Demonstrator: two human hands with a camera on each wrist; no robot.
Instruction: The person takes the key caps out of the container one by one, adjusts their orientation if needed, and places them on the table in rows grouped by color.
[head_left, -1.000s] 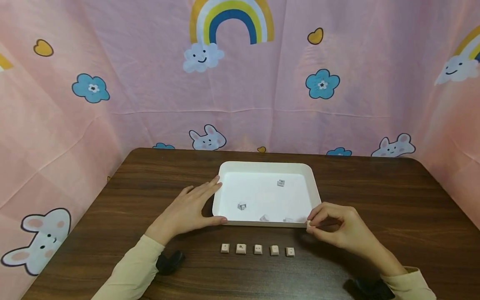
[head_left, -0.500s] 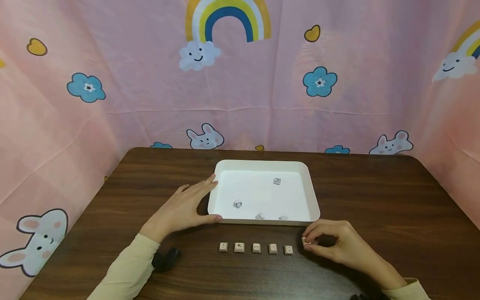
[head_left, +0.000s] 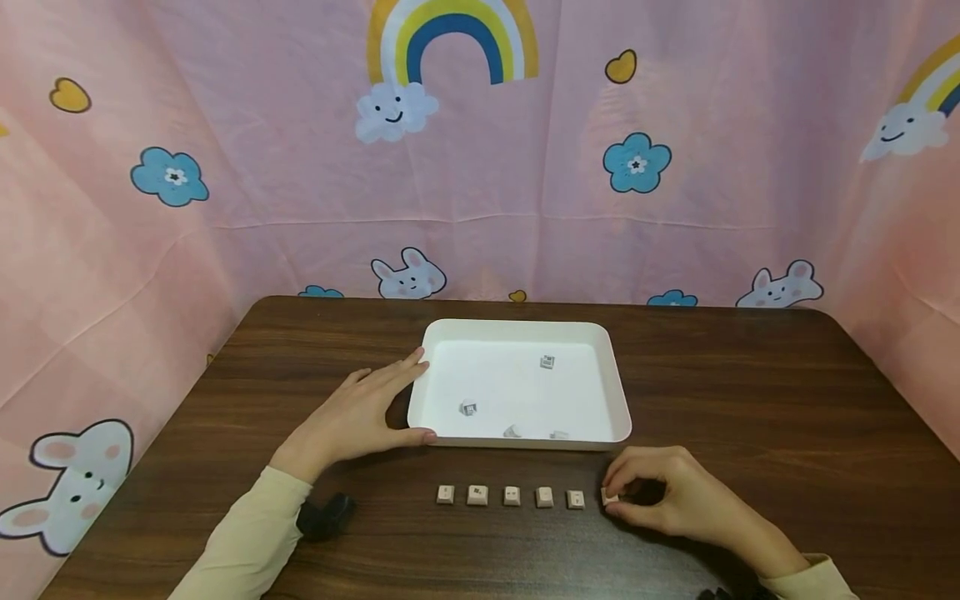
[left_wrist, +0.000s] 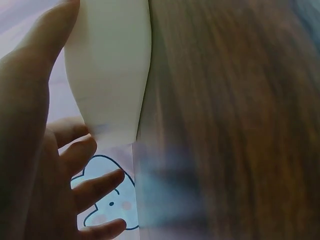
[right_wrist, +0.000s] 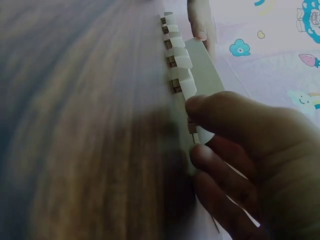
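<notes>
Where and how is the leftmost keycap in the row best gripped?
Likely by its near and far sides, pinched from above: the leftmost keycap sits legend up on the table, and its row neighbour stands to the right, leaving those sides free.

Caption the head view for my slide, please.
Right hand pinches a small cream square keycap beside a row of five, while the left hand touches a white rectangular tray.
</notes>
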